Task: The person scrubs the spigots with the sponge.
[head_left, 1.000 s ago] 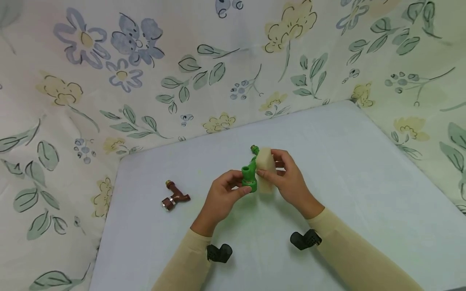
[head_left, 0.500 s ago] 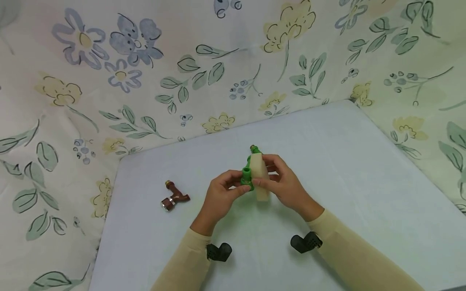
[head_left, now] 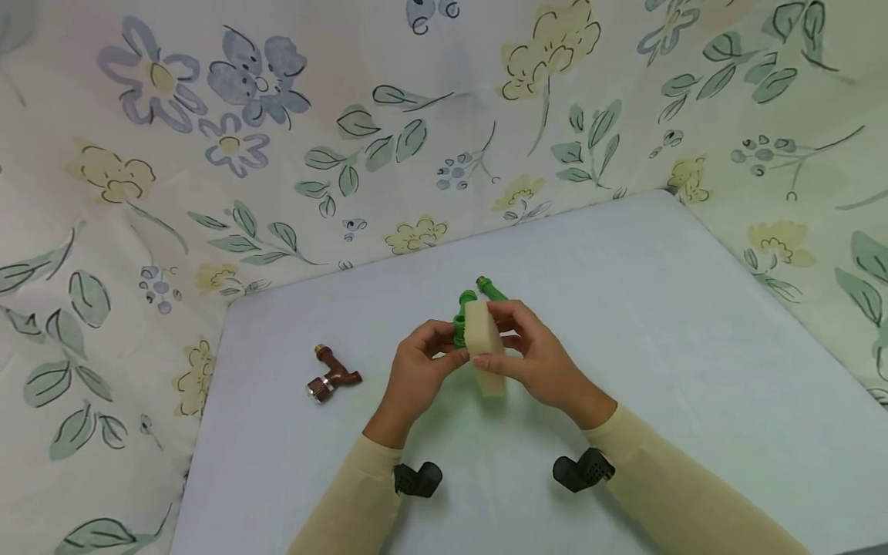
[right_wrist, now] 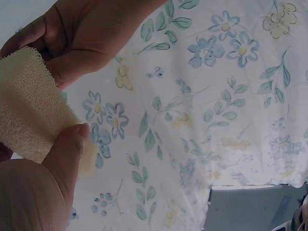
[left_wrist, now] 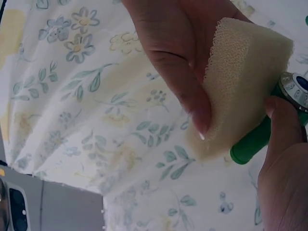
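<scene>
In the head view my left hand (head_left: 419, 370) grips a green tap (head_left: 459, 327), mostly hidden behind a cream sponge. My right hand (head_left: 541, 358) pinches that sponge (head_left: 479, 331), thumb on the near side and fingers behind, its face against the tap. The left wrist view shows the tap's green pipe end (left_wrist: 250, 144) and silver ring (left_wrist: 292, 91) beside the sponge (left_wrist: 240, 72), with my left thumb (left_wrist: 284, 120) on the tap. From the right wrist, the sponge (right_wrist: 29, 106) covers the tap, and my right thumb (right_wrist: 70, 149) presses its edge.
Another green tap (head_left: 492, 289) lies just beyond my right hand, partly hidden by it. A brown tap (head_left: 334, 374) with a brass end lies to the left on the white table (head_left: 277, 478). Floral cloth (head_left: 388, 169) hangs along the back and sides.
My right hand and the sponge have moved left and slightly nearer, across the front of the held tap. That tap has turned in my left hand, and more of the tap behind shows.
</scene>
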Demonstrator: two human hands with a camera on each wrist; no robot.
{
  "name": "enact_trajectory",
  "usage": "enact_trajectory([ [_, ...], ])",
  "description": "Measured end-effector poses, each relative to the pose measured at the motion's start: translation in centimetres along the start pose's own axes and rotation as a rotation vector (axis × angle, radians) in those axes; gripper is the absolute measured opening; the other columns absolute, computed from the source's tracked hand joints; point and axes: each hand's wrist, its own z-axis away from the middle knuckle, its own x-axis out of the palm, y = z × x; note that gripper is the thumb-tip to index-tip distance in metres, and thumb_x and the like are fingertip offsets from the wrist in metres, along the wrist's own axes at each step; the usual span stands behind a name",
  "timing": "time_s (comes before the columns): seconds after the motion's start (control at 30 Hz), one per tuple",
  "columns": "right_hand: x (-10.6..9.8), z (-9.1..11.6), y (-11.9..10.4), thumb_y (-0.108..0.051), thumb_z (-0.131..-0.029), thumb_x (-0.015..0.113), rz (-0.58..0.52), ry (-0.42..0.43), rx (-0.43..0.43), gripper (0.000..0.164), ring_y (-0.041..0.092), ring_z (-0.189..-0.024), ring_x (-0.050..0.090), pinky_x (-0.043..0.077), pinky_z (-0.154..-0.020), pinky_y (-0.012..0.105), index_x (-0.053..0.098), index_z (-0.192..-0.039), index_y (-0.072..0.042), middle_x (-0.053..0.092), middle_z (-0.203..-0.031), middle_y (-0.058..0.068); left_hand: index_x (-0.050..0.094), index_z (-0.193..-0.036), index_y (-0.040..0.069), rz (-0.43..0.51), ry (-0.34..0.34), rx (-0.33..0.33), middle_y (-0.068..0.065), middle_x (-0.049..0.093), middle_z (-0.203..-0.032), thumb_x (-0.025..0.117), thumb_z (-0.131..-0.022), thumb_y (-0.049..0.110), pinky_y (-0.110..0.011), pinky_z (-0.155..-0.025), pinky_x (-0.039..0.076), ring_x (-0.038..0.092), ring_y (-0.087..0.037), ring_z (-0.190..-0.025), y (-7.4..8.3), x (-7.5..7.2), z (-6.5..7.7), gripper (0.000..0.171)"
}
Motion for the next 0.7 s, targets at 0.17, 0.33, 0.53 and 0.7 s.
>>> enact_trajectory([
  [0.17,-0.2,-0.1,-0.1,-0.007,-0.084,0.074,0.033,0.020,0.010,0.059,0.028,-0.111,0.049,0.044,-0.090,0.053,0.044,-0.135,-0.009,0.051,-0.123,0.006,0.063,-0.108,0.004,0.030,-0.038,-0.002,-0.009,0.062,-0.105,0.073,-0.085,0.005,-0.039,-0.081,0.053,0.059,-0.028,-0.094,-0.4,0.0,0.0,0.024],
  [0.33,-0.6,-0.1,0.5,-0.011,-0.087,0.072,0.062,0.036,0.042,0.058,0.030,-0.112,0.049,0.044,-0.090,0.055,0.043,-0.137,-0.009,0.051,-0.124,0.009,0.065,-0.108,0.009,0.072,-0.073,0.008,-0.007,0.062,-0.105,0.075,-0.085,0.009,-0.038,-0.076,0.056,0.060,-0.026,-0.094,-1.5,0.0,0.2,0.025],
  [0.53,-1.3,-0.3,1.0,-0.014,-0.087,0.073,0.107,0.061,0.074,0.057,0.027,-0.110,0.050,0.045,-0.089,0.053,0.044,-0.136,-0.010,0.052,-0.120,0.009,0.064,-0.108,0.003,0.105,-0.106,0.039,-0.011,0.062,-0.103,0.071,-0.084,-0.003,-0.039,-0.075,0.056,0.060,-0.028,-0.092,0.1,0.1,0.4,0.026],
  [0.7,-1.8,-0.6,1.2,-0.015,-0.087,0.074,0.151,0.113,0.092,0.058,0.027,-0.110,0.048,0.043,-0.090,0.053,0.044,-0.136,-0.010,0.050,-0.122,0.007,0.063,-0.107,0.000,0.129,-0.122,0.061,-0.014,0.062,-0.102,0.071,-0.083,-0.006,-0.039,-0.075,0.056,0.059,-0.032,-0.092,0.3,0.2,0.4,0.026],
])
